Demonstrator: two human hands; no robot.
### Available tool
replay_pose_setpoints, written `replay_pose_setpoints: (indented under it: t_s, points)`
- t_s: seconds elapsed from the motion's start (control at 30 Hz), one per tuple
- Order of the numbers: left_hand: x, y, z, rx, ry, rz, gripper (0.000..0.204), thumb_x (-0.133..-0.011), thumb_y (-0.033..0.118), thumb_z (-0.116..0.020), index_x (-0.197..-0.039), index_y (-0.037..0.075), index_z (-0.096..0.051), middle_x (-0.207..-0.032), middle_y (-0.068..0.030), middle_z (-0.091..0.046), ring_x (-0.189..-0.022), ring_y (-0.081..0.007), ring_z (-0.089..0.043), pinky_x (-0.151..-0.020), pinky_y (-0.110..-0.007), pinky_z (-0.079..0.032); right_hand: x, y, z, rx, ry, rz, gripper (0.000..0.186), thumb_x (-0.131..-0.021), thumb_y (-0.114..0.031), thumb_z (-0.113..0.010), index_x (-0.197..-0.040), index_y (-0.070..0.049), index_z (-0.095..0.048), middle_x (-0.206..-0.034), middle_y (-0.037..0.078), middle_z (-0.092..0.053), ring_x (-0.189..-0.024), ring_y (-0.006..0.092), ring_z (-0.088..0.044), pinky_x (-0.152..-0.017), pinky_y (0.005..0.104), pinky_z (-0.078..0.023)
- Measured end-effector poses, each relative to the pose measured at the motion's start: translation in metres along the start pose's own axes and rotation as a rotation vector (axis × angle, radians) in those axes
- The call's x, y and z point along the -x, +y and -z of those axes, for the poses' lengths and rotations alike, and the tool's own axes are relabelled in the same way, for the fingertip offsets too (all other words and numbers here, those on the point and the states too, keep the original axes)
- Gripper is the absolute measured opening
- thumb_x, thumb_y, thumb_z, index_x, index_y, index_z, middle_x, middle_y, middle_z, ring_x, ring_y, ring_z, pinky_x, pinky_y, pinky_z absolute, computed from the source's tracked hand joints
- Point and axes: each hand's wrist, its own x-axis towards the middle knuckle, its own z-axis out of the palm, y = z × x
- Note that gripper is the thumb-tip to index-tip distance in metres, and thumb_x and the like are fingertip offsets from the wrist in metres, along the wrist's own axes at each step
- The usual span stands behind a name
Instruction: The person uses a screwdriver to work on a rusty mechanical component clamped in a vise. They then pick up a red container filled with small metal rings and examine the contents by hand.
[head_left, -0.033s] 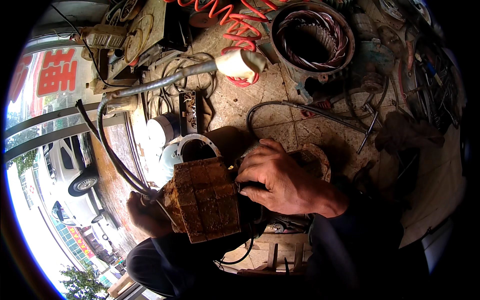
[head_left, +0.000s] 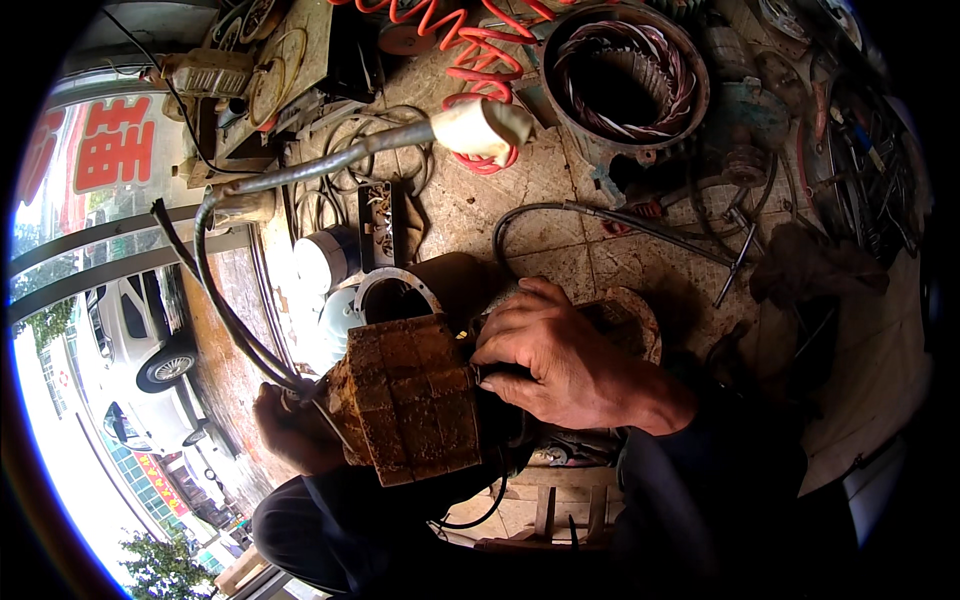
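Nothing has visibly shifted since the earlier frame — both hands stay on a rusty, blocky laminated core (head_left: 405,400) held up in front of the person's lap, above the tiled floor (head_left: 560,215) littered with cables and a wound motor stator (head_left: 625,75) at its far edge. Right hand (head_left: 555,360) lies over the core's right side with fingers (head_left: 520,315) curled and pressing; left hand (head_left: 290,430) steadies the left side, though its grip is shadowed and I cannot tell how tightly it closes. Judging from this, steady support on both sides matters — the block looks heavy and rough-edged.

A rusty brown block (head_left: 408,398) of stacked metal plates, ridged into squares. It sits tilted between both hands, low at centre.
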Motion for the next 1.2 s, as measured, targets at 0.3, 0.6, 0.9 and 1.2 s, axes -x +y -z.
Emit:
replay_pose_setpoints:
  t_s: [0.3, 0.6, 0.9, 1.2]
  points:
    - [0.0, 0.0, -0.001, -0.058, 0.02, -0.038, 0.03, -0.097, 0.029, -0.049, -0.084, 0.005, -0.061, -0.073, -0.0049, -0.061, -0.069, -0.0215, -0.062, -0.08, -0.041, -0.052, 0.002, -0.023, -0.002, 0.235, 0.151, 0.052, 0.015, -0.071, -0.008, -0.079, -0.083, -0.004, -0.071, -0.089, 0.005, -0.065, -0.1, 0.0194, -0.062, -0.111, 0.0525, -0.027]
    - [-0.001, -0.002, 0.002, -0.032, 0.099, -0.032, 0.026, -0.094, 0.031, -0.053, -0.088, 0.006, -0.058, -0.075, -0.0071, -0.061, -0.069, -0.0205, -0.06, -0.071, -0.038, -0.052, 0.01, -0.009, -0.024, 0.362, 0.263, 0.06, 0.017, -0.072, -0.008, -0.078, -0.086, -0.005, -0.07, -0.092, 0.005, -0.065, -0.103, 0.0215, -0.059, -0.108, 0.0496, -0.031]
    - [0.0, 0.0, -0.001, -0.021, 0.057, -0.035, 0.03, -0.096, 0.03, -0.05, -0.084, 0.004, -0.061, -0.073, -0.0054, -0.062, -0.07, -0.0218, -0.062, -0.078, -0.04, -0.053, 0.004, -0.011, 0.0, 0.224, 0.019, 0.055, 0.019, -0.082, -0.016, -0.072, -0.096, -0.003, -0.071, -0.097, 0.007, -0.067, -0.11, 0.0227, -0.057, -0.108, 0.0462, -0.031]
    - [-0.001, -0.003, -0.002, -0.05, 0.094, -0.055, 0.023, -0.093, 0.029, -0.055, -0.092, 0.005, -0.053, -0.079, -0.0078, -0.058, -0.069, -0.0184, -0.058, -0.068, -0.034, -0.051, -0.003, -0.01, 0.005, 0.171, 0.015, 0.069, 0.015, -0.08, -0.018, -0.076, -0.088, -0.006, -0.072, -0.087, 0.005, -0.068, -0.103, 0.0205, -0.061, -0.111, 0.0473, -0.028]
